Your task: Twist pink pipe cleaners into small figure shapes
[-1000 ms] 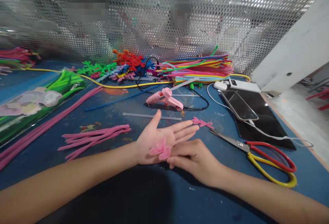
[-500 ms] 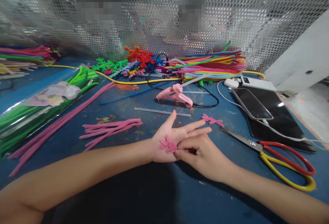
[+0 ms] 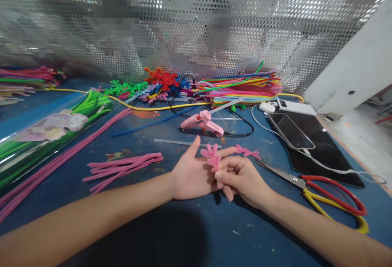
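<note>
Between its thumb and fingers, my right hand [image 3: 241, 179] pinches the lower end of a pink pipe-cleaner sprig [image 3: 211, 156], whose looped leaves point up. My left hand [image 3: 192, 177] lies palm up right behind it, thumb raised and fingers stretched toward the right hand, which partly hides them. A second pink pipe-cleaner sprig [image 3: 247, 152] rests on the table just beyond the fingers. To the left lie several folded pink pipe cleaners [image 3: 125, 165]. A pink glue gun [image 3: 202, 123] stands beyond the hands, with a clear glue stick [image 3: 171, 141] in front of it.
Scissors [image 3: 297, 179] with red and yellow handles lie at right, beside a phone [image 3: 290, 131] on a black tablet [image 3: 330, 148]. A bag of green pipe cleaners [image 3: 61, 126] is at left. Colourful pipe cleaners [image 3: 239, 89] line the back before a perforated metal panel [image 3: 183, 22].
My right hand has lifted the sprig from lying flat on the left palm to upright above the left fingers. The left fingers have curled somewhat downward. The camera view has shifted slightly.
</note>
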`<action>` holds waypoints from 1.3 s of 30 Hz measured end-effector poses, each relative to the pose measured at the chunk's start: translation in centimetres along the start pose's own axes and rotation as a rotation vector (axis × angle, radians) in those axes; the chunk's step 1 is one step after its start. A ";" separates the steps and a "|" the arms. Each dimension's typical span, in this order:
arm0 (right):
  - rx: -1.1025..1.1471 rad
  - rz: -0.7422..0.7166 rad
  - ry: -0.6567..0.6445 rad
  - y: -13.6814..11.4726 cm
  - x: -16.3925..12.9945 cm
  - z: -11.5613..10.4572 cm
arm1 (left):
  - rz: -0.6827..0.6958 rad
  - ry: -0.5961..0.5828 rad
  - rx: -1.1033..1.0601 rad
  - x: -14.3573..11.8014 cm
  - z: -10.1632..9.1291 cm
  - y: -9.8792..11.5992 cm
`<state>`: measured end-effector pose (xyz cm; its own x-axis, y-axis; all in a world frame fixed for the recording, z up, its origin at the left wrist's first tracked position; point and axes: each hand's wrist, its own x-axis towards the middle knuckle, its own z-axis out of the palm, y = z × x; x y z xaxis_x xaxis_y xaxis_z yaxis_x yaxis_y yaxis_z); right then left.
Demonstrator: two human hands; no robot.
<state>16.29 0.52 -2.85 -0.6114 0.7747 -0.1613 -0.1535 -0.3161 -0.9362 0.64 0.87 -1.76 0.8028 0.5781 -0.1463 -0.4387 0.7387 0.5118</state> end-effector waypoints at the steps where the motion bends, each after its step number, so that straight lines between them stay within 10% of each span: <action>1: 0.035 -0.005 0.007 0.1 0.1 -0.1 | 0.013 0.000 -0.012 0.0 -0.1 0.3; 23: 0.792 0.290 -0.196 -0.3 -0.7 -0.4 | -0.010 -0.057 -0.007 -0.6 -1.9 2.2; 39: 0.705 0.336 -0.296 0.0 -1.6 0.5 | -0.252 -0.035 0.004 -0.5 -1.3 2.1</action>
<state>16.92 -0.99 -2.40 -0.8747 0.4336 -0.2164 -0.3167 -0.8495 -0.4219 -1.20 2.57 -1.75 0.9002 0.3632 -0.2402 -0.2211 0.8564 0.4665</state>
